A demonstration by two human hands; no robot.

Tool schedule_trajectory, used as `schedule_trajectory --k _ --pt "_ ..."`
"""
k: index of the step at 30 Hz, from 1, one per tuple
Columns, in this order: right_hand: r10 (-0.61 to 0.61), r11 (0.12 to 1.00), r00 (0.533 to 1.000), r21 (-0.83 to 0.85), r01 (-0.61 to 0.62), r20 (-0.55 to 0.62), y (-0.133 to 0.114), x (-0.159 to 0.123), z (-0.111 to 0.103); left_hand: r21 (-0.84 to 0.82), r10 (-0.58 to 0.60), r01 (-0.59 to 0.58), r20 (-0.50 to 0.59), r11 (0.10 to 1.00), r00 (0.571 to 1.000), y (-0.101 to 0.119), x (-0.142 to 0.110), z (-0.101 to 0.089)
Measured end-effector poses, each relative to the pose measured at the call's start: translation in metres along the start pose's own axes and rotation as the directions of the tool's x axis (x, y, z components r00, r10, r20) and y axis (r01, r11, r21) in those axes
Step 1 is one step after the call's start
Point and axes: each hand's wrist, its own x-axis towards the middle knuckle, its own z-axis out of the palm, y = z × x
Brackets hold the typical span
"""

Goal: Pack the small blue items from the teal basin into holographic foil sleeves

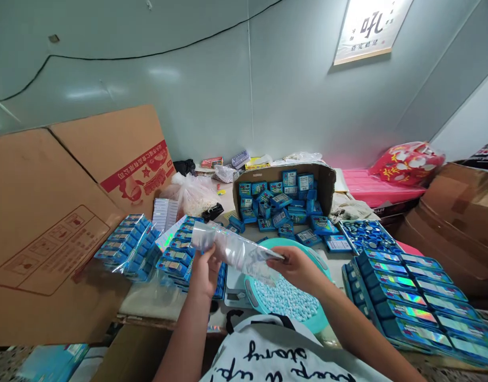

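I hold the clear plastic film [238, 250] stretched slantwise between my hands, above the turquoise basin [322, 321] and partly over the grey device [233, 294] beside it. My left hand [206, 265] is closed around the film near its wide end, thumb on the near side, the other fingers mostly hidden behind. My right hand [302, 270] is nearly closed too, pinching the narrow end between thumb and fingertips. With the glare on it, I can't tell whether this is one sleeve or several layers.

I judge it very light and limp, with no stiffness of its own, so it would sag if either end came loose. The shine suggests a slick surface that may slide under dry fingers, and thin sheets like this tend to cling together. It probably won't break if squeezed, but a sharp nail or a hard tug could split it. The best hold seems to be at the edges, with flat finger pads, leaving the middle uncreased above the pale blue and white pellets [286, 300].
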Motion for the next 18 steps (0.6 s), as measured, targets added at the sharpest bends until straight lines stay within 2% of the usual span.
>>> schedule_trajectory --k 2,3,4,5,6,7,8,9,10,12,14,16,18 --pt "0.007 1.0 1.0 -0.018 -0.007 -0.027 0.004 -0.003 -0.005 0.114 0.17 -0.156 -0.122 0.981 0.978 0.011 0.005 -0.013" --pt "0.013 1.0 0.999 -0.017 -0.014 -0.03 0.006 -0.005 -0.007 0.202 0.312 -0.279 -0.157 0.939 0.937 0.018 0.005 -0.02" --pt "0.025 1.0 0.999 -0.015 -0.025 -0.034 0.007 -0.007 -0.008 0.31 0.474 -0.415 -0.145 0.855 0.868 0.026 0.004 -0.027" --pt "0.044 0.999 0.998 -0.021 -0.044 -0.035 0.008 -0.01 -0.009 0.467 0.659 -0.577 -0.016 0.67 0.752 0.035 0.001 -0.031" --pt "0.064 0.997 0.997 -0.034 -0.066 -0.033 0.009 -0.012 -0.01 0.553 0.756 -0.711 0.205 0.435 0.622 0.043 -0.003 -0.033" --pt "0.081 0.995 0.996 -0.053 -0.082 -0.028 0.008 -0.014 -0.009 0.537 0.742 -0.809 0.436 0.239 0.509 0.051 -0.009 -0.033" --pt "0.088 0.993 0.996 -0.079 -0.09 -0.018 0.006 -0.016 -0.008 0.47 0.645 -0.875 0.633 0.119 0.428 0.058 -0.017 -0.029" --pt "0.082 0.991 0.997 -0.108 -0.082 -0.002 0.003 -0.017 -0.006 0.394 0.529 -0.918 0.77 0.047 0.358 0.063 -0.025 -0.023" --pt "0.061 0.989 0.998 -0.134 -0.057 0.019 -0.002 -0.018 -0.003 0.342 0.415 -0.94 0.854 0.007 0.314 0.067 -0.033 -0.015" --pt "-0.006 0.987 0.997 -0.159 0.017 0.071 -0.012 -0.019 0.001 0.31 0.204 -0.951 0.931 0.001 0.303 0.069 -0.045 0.002" --pt "-0.056 0.985 0.993 -0.154 0.072 0.107 -0.02 -0.02 0.004 0.326 0.045 -0.943 0.943 0.058 0.329 0.067 -0.051 0.015" --pt "-0.081 0.99 0.993 -0.112 0.091 0.084 -0.023 -0.02 0.005 0.356 -0.043 -0.924 0.935 0.141 0.353 0.064 -0.049 0.019" --pt "-0.111 0.992 0.994 -0.053 0.111 -0.001 -0.021 -0.02 0.006 0.377 -0.065 -0.899 0.926 0.224 0.372 0.061 -0.044 0.017"
